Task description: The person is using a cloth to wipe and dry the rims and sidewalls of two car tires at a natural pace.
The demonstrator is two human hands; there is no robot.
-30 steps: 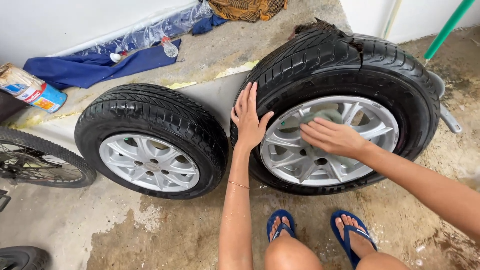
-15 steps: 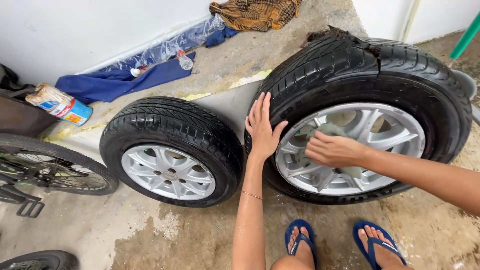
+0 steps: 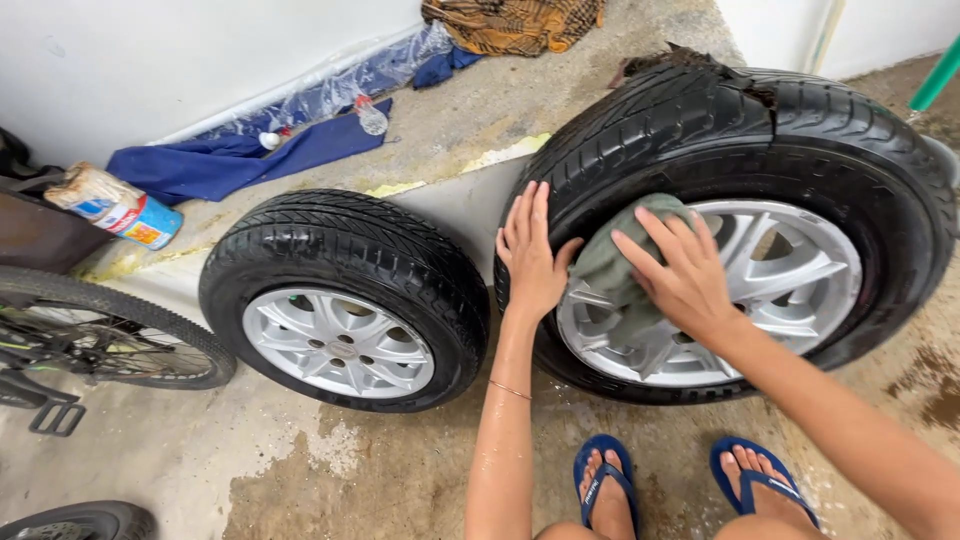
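Wet concrete floor point(image 3: 380, 470), two tyres point(image 3: 345, 300)

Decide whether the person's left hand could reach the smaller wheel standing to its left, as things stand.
Probably yes: the left hand rests on the big tyre, and the smaller wheel stands close beside it with nothing between.

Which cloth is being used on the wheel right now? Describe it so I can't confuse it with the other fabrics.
Find the larger tyre on the right; its silver alloy rim faces the camera. On the rim's left edge, under the right hand, is a crumpled grey-green rag, unlike the blue cloth by the wall.
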